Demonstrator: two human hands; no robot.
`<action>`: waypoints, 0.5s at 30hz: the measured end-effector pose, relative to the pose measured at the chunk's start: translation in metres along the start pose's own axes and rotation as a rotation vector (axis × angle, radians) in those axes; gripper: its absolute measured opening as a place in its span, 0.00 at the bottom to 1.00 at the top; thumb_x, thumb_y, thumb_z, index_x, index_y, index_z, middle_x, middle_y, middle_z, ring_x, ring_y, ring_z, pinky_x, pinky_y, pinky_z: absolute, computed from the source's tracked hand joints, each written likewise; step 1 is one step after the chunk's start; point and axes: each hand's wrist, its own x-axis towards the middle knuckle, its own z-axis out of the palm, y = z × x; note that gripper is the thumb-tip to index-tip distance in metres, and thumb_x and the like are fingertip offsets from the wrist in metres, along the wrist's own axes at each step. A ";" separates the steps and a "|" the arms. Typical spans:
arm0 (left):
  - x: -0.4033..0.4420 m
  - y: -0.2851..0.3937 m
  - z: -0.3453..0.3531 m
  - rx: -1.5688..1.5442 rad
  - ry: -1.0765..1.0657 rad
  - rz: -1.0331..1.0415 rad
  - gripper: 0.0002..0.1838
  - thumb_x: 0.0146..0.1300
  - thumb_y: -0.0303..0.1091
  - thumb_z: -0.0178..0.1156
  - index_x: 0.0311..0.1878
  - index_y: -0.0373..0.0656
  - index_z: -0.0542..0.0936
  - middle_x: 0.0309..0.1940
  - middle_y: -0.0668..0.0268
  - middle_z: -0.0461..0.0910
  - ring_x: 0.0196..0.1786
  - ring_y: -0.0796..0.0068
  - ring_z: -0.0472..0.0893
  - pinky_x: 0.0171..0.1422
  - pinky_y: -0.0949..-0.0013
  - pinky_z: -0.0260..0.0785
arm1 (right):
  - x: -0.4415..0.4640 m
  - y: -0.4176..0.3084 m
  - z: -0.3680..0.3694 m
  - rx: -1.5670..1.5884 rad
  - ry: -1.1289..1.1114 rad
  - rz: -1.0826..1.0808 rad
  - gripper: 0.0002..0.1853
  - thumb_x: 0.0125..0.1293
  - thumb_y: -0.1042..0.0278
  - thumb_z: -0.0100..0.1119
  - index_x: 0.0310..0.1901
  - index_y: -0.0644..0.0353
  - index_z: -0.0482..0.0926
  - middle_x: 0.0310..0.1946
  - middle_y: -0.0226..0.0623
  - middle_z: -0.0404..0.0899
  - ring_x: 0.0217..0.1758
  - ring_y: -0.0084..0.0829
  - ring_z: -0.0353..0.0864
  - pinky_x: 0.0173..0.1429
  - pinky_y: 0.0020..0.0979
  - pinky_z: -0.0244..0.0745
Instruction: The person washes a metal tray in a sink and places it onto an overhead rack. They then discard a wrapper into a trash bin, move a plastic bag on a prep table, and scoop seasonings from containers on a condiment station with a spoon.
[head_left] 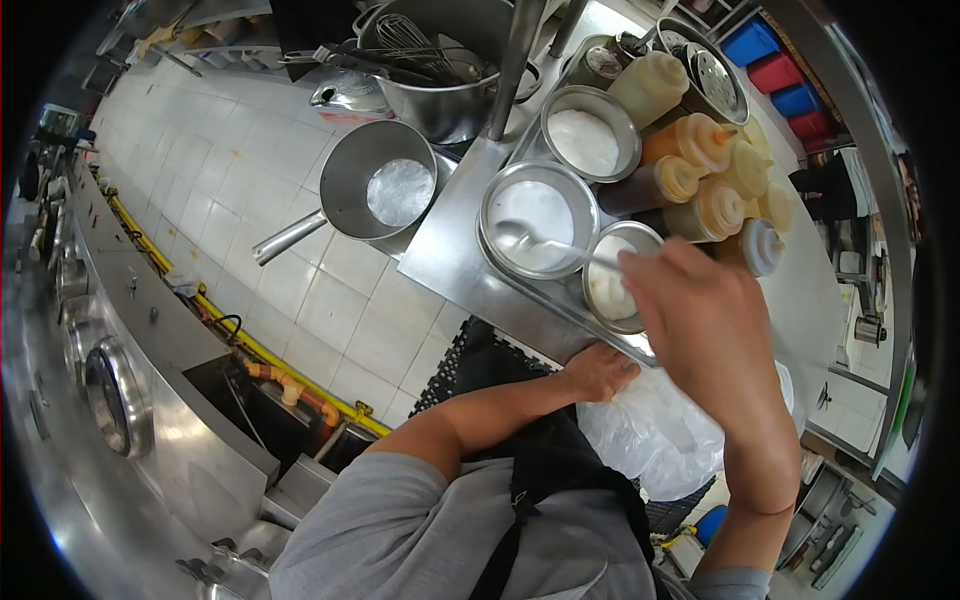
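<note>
My right hand (685,300) is closed on the handle of a metal spoon (545,245). The spoon's bowl rests in white powder inside a round metal container (488,240). Two more metal containers with white contents stand beside it, one behind (628,165) and one smaller (600,310), partly hidden by my hand. My left hand (600,374) is at the near edge of the metal tray (560,325), over a plastic bag (650,430); its fingers are curled and what they hold, if anything, is unclear.
Several squeeze bottles (690,145) stand behind and right of the containers. An empty saucepan (345,185) is at the left, its handle pointing outward. Behind it, a large pot (440,108) holds a whisk (405,40) and other utensils. A person in dark clothes (835,190) is far right.
</note>
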 end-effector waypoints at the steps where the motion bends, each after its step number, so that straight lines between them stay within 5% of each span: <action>1: 0.000 0.001 -0.004 0.107 0.133 0.075 0.19 0.53 0.38 0.58 0.49 0.44 0.75 0.52 0.55 0.73 0.57 0.53 0.72 0.58 0.52 0.65 | -0.006 -0.008 -0.009 0.125 0.049 -0.046 0.13 0.53 0.74 0.61 0.43 0.59 0.81 0.28 0.36 0.74 0.28 0.40 0.79 0.28 0.37 0.72; 3: 0.002 -0.005 0.008 0.214 0.264 0.154 0.19 0.53 0.38 0.58 0.49 0.44 0.75 0.52 0.55 0.73 0.57 0.53 0.72 0.58 0.52 0.65 | -0.011 -0.020 -0.015 0.077 0.073 -0.059 0.13 0.54 0.74 0.61 0.43 0.59 0.81 0.28 0.35 0.74 0.27 0.39 0.79 0.28 0.36 0.72; 6: 0.007 -0.012 0.026 -0.440 0.335 0.086 0.18 0.53 0.38 0.58 0.47 0.44 0.75 0.51 0.55 0.74 0.57 0.53 0.73 0.58 0.52 0.65 | -0.001 -0.003 0.000 -0.048 0.116 -0.014 0.12 0.55 0.75 0.61 0.43 0.59 0.81 0.29 0.35 0.74 0.26 0.38 0.78 0.28 0.35 0.72; 8: 0.002 0.001 -0.001 0.105 -0.002 0.045 0.17 0.53 0.39 0.59 0.46 0.44 0.75 0.50 0.55 0.74 0.56 0.54 0.73 0.57 0.52 0.66 | 0.008 0.008 0.016 -0.123 0.140 0.043 0.12 0.55 0.75 0.61 0.42 0.59 0.81 0.29 0.35 0.75 0.26 0.38 0.78 0.28 0.35 0.72; 11: 0.000 0.000 0.000 0.099 0.078 0.064 0.17 0.53 0.39 0.59 0.45 0.44 0.75 0.49 0.56 0.74 0.55 0.54 0.73 0.56 0.52 0.66 | 0.013 0.011 0.028 -0.124 0.139 0.003 0.10 0.49 0.75 0.58 0.35 0.62 0.79 0.29 0.37 0.75 0.28 0.35 0.82 0.28 0.34 0.77; 15: 0.000 -0.001 0.005 0.105 0.122 0.083 0.17 0.52 0.38 0.59 0.45 0.44 0.75 0.49 0.56 0.74 0.55 0.54 0.73 0.56 0.53 0.66 | 0.021 0.012 0.035 -0.130 0.057 0.016 0.11 0.57 0.73 0.58 0.42 0.61 0.81 0.28 0.37 0.74 0.26 0.40 0.79 0.30 0.37 0.74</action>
